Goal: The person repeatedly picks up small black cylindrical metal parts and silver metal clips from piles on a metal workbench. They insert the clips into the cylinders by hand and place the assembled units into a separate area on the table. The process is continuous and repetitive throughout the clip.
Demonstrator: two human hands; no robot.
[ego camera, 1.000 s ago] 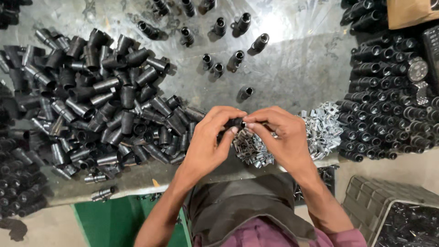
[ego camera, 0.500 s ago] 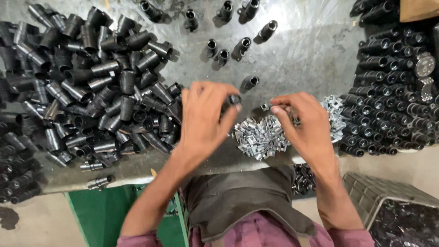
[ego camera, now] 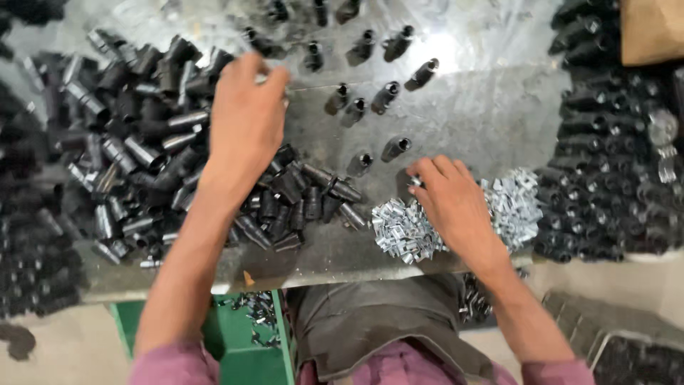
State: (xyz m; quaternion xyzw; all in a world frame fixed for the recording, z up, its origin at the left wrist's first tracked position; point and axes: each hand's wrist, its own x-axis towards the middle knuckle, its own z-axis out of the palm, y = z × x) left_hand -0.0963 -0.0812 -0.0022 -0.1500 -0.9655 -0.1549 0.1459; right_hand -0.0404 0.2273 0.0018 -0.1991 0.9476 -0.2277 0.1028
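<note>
Black tubular sleeves [ego camera: 178,164] lie heaped on the counter [ego camera: 484,114], long axes pointing every way, too many to count. The left hand [ego camera: 246,117] rests on the heap, fingers curled. The right hand [ego camera: 452,203] pinches a small silver clip [ego camera: 415,183] over the clip pile [ego camera: 406,232]. About a dozen separate sleeves [ego camera: 388,96] lie beyond, tilted up-right.

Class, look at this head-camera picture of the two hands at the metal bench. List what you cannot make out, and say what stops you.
- Head view: what the left hand touches among the black tubes; its fingertips are blurred and the palm covers them.
- Head view: whether the right hand pinches a silver clip from the pile; its fingers hide it.
- Head view: the cardboard box, cut off by the top right corner.
- Head view: the crate and its contents, cut off by the bottom edge and dark.
</note>
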